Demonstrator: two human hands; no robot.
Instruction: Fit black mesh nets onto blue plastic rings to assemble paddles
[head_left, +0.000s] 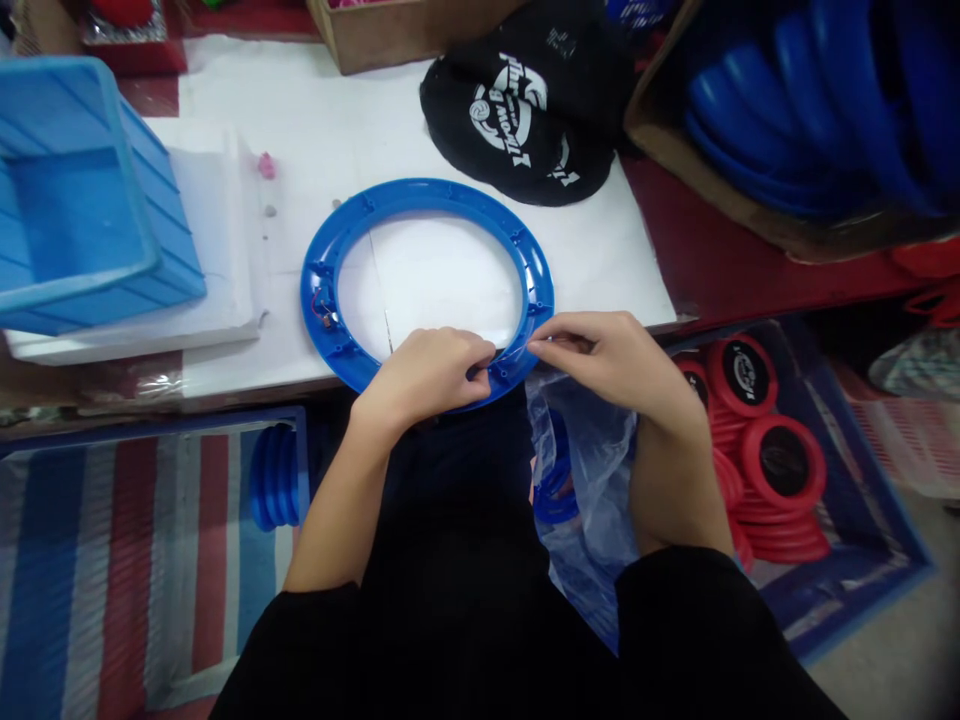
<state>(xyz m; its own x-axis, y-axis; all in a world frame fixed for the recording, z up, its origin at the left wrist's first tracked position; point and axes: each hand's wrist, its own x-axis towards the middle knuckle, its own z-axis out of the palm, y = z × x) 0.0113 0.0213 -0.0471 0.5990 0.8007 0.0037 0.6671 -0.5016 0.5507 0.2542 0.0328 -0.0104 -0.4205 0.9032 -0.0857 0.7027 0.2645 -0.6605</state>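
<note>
A blue plastic ring (319, 335) lies on the white work surface, its ribbed hollow side up. Thin wires and a small component (326, 318) sit in its left part. Over the near edge of the ring, my left hand (435, 375) is closed, thumb and index finger pressed together. My right hand (600, 355) pinches at the ring's near right edge. A thin pale strand (514, 350) runs between the fingertips of both hands; its exact kind is too fine to make out.
Black printed fabric discs (517, 120) lie behind the ring. A light blue bin (142, 200) stands left on white foam. Blue rings fill a box (787, 240) at right. A crate (892, 500) below holds red rings; a striped-lined crate (300, 440) holds blue ones. Clear plastic (600, 470) hangs between.
</note>
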